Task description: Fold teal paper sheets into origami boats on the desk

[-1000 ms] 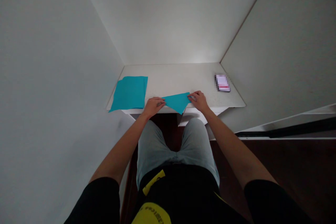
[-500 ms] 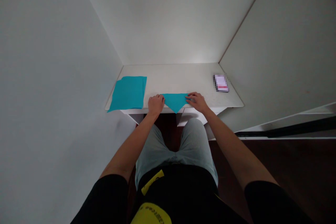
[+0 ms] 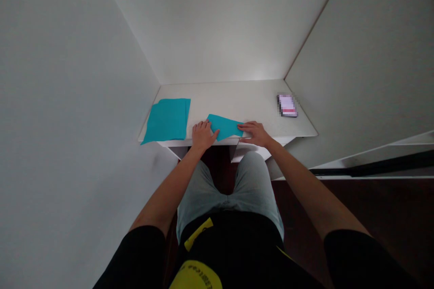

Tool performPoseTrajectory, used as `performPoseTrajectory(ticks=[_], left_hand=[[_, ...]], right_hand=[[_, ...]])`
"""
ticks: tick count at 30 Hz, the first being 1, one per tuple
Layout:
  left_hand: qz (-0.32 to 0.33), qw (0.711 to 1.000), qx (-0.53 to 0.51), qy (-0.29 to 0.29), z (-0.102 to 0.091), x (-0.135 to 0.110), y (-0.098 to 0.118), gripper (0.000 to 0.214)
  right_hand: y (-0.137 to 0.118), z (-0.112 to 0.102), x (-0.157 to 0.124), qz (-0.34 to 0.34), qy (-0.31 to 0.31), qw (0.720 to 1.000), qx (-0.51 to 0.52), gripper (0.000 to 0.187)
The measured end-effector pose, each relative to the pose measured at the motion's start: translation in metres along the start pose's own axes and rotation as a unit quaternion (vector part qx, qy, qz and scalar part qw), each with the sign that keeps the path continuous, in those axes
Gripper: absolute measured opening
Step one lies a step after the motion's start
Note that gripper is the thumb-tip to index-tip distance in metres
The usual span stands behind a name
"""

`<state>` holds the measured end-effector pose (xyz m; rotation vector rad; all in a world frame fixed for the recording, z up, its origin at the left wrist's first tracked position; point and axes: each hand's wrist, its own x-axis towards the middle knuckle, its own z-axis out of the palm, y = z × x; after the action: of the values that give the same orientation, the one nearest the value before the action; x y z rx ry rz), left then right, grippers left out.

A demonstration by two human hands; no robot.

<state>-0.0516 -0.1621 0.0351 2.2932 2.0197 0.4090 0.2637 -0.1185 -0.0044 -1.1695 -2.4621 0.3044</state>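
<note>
A folded teal paper triangle [image 3: 223, 125] lies near the front edge of the small white table [image 3: 237, 99]. My left hand [image 3: 202, 134] rests on the paper's left end, fingers stretched flat and thumb on the sheet. My right hand [image 3: 256, 132] presses flat on its right tip, fingers extended toward the left. Both hands lie on the paper without lifting it.
A stack of flat teal sheets [image 3: 167, 119] sits at the table's left end. A phone [image 3: 287, 105] lies at the back right. White walls close in on the left, back and right; my knees are under the table's front edge.
The teal triangle has been turned: its point, which hung toward me over the table edge, now lies flat on the table. Both hands shifted slightly with it.
</note>
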Motion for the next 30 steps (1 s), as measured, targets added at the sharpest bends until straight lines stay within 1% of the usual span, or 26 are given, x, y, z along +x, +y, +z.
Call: performPoseTrajectory(ticks=[2, 5, 8, 10, 15, 22, 25, 28, 30], left_hand=[[-0.005, 1.0, -0.016, 0.0, 0.004, 0.005, -0.005, 0.057], [0.005, 0.999, -0.042, 0.007, 0.011, 0.006, -0.012, 0.057], [0.012, 0.997, -0.071, 0.006, 0.015, 0.006, -0.017, 0.057], [0.011, 0.997, -0.081, 0.006, 0.015, 0.005, -0.017, 0.057], [0.008, 0.998, -0.063, 0.013, 0.015, 0.004, -0.015, 0.056], [0.014, 0.998, -0.065, 0.024, 0.018, -0.001, -0.015, 0.055], [0.009, 0.996, -0.076, 0.04, 0.016, 0.0, -0.013, 0.046], [-0.03, 0.995, -0.087, 0.049, 0.011, 0.006, -0.013, 0.034], [-0.045, 0.994, -0.088, 0.041, 0.006, 0.015, -0.017, 0.028]], right_hand=[[-0.003, -0.002, 0.0, -0.005, -0.001, 1.0, 0.012, 0.051], [-0.009, -0.004, 0.001, -0.004, 0.013, 0.999, 0.043, 0.036], [-0.016, -0.005, 0.002, 0.019, 0.026, 0.997, 0.064, 0.021], [-0.019, -0.005, 0.004, 0.044, 0.038, 0.996, 0.072, 0.016], [-0.02, -0.002, 0.012, 0.093, 0.061, 0.988, 0.102, 0.019], [-0.018, 0.004, 0.015, 0.116, 0.068, 0.99, 0.049, 0.019], [-0.014, 0.008, 0.015, 0.127, 0.08, 0.987, 0.047, 0.022], [-0.007, 0.013, 0.016, 0.135, 0.1, 0.985, 0.047, 0.027], [0.001, 0.016, 0.017, 0.136, 0.11, 0.983, 0.055, 0.031]])
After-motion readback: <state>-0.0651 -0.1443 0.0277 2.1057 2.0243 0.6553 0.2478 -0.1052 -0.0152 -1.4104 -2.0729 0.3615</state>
